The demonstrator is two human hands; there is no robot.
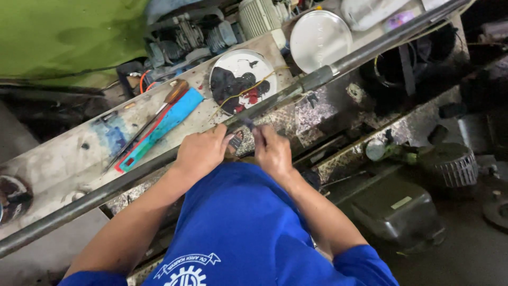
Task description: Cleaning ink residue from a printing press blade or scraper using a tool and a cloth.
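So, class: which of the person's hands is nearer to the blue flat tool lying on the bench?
Left. The left hand rests by the long metal bar, just right of the blue flat tool. The right hand sits farther right, beyond the left.

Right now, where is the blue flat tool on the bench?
In the head view, the blue flat tool lies left of centre on the workbench, beside a wooden-handled tool, just beyond the long metal pipe, left of the white lid.
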